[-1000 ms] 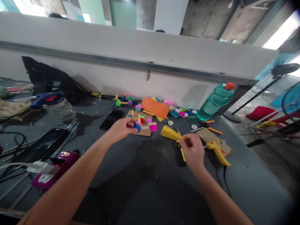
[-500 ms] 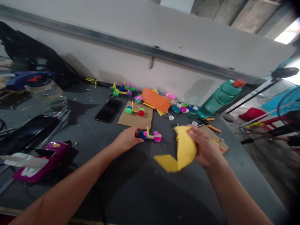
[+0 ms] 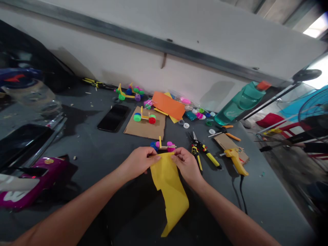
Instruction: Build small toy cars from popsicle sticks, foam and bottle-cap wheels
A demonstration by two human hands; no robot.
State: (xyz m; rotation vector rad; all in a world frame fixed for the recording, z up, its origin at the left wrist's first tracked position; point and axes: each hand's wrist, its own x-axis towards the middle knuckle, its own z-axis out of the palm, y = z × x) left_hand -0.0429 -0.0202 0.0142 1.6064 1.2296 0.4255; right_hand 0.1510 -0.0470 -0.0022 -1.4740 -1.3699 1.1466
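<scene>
A yellow paper sheet with a notched left edge hangs between my hands over the dark table. My left hand pinches its upper left corner, thumb on top. My right hand grips the upper right corner. Just beyond the sheet's top edge stands a small toy car with blue and pink wheels and a yellow upright stick; its near side is partly hidden. Farther back, another toy car with green and red wheels rests on a cardboard piece.
Pliers and a yellow glue gun with its cord lie to the right. A green bottle stands at the back right. A black phone, orange paper and bottle caps lie farther back. A magenta device sits at left.
The yellow paper has come from the right to the middle, in front of the toy car. My left hand has let go of the car and taken the paper's other corner.
</scene>
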